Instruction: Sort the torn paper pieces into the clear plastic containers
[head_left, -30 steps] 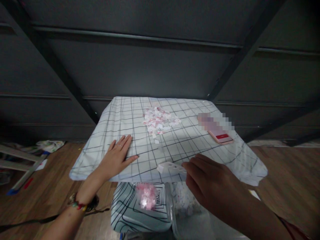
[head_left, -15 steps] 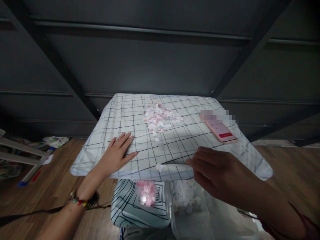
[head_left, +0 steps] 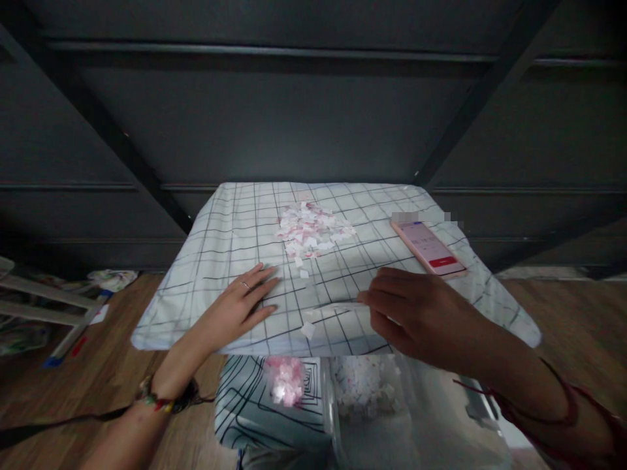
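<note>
My left hand [head_left: 240, 305] rests on the checked cloth [head_left: 206, 248] with its fingers spread and nothing in it. My right hand [head_left: 416, 313] is closed, its thumb and fingers pinching the end of a thin, pale translucent strip [head_left: 340, 307] low over the cloth; its exact kind is unclear. Just below the strip's left end lies a small white paper piece [head_left: 308, 329]. Beyond both hands spreads a pile of white and pink paper pieces [head_left: 313, 228], with a few loose ones trailing toward me.
A pink phone [head_left: 431, 251] lies at the right. Below the table edge are a clear plastic container [head_left: 372, 427] with small white scraps [head_left: 360, 385], and pink scraps [head_left: 285, 378] on a patterned cushion [head_left: 245, 405]. A dark panelled wall [head_left: 294, 124] stands behind.
My right hand has moved slightly away from me and left, bringing the strip off the table's front edge. My left hand has shifted slightly right, its fingers still spread.
</note>
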A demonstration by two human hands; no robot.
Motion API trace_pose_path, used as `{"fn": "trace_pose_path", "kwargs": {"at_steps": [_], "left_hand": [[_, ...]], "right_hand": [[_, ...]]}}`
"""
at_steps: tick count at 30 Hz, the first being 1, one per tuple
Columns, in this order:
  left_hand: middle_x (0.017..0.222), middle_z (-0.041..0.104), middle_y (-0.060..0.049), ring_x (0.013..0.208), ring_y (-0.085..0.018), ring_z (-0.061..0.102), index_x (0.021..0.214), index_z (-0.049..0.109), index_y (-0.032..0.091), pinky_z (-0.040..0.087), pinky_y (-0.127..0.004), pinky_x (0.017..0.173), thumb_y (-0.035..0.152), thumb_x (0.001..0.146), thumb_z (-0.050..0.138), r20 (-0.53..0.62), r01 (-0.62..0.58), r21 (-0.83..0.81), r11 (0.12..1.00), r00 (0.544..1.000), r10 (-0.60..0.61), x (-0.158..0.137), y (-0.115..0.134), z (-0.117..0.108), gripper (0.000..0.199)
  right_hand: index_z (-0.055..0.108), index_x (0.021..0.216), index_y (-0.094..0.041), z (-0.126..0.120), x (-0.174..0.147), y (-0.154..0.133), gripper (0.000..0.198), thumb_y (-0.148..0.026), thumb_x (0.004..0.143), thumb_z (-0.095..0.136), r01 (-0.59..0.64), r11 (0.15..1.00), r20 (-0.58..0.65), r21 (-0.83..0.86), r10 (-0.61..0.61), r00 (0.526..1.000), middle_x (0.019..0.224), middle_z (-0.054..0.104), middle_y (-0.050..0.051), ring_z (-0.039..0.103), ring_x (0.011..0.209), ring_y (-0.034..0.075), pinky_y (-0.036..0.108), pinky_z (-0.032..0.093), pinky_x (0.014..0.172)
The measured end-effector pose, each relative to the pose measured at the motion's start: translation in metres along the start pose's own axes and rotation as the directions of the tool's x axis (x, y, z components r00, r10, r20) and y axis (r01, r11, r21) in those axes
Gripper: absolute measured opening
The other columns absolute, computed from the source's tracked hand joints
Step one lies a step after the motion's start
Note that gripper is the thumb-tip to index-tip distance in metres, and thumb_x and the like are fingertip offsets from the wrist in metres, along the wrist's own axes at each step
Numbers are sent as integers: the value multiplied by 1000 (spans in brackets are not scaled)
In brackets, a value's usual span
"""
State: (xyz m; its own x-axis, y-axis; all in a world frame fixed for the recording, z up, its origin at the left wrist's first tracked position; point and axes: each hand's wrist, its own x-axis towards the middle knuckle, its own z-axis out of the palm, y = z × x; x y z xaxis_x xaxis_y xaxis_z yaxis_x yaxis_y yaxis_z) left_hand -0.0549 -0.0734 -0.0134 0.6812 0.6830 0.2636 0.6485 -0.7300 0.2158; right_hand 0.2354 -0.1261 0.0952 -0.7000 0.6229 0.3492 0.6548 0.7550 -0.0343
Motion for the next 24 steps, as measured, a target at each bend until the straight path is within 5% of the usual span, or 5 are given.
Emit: {"fn": "trace_pose_path", "kwargs": {"at_steps": [16, 24], "left_hand": [[139, 39, -8, 130, -25, 29, 130, 42, 19, 33, -46, 104, 38, 91, 44, -11, 40, -56, 998, 999, -40, -1, 1, 8, 43], [138, 41, -8, 130, -25, 31, 127, 46, 19, 33, -46, 104, 39, 91, 43, -16, 67, -63, 996, 998, -68, -2, 2, 8, 41]], "right_hand": [[59, 71, -14, 2, -9, 15, 19, -9, 80, 43, -71, 996, -70, -61, 67, 995, 66, 58, 4, 53, 63, 14, 26, 42, 55], [58, 67, -15, 8, -9, -7, 23, -4, 78, 41, 22, 996, -55, -84, -27, 998, 60, 54, 2, 51, 60, 14, 26, 41, 53]]}}
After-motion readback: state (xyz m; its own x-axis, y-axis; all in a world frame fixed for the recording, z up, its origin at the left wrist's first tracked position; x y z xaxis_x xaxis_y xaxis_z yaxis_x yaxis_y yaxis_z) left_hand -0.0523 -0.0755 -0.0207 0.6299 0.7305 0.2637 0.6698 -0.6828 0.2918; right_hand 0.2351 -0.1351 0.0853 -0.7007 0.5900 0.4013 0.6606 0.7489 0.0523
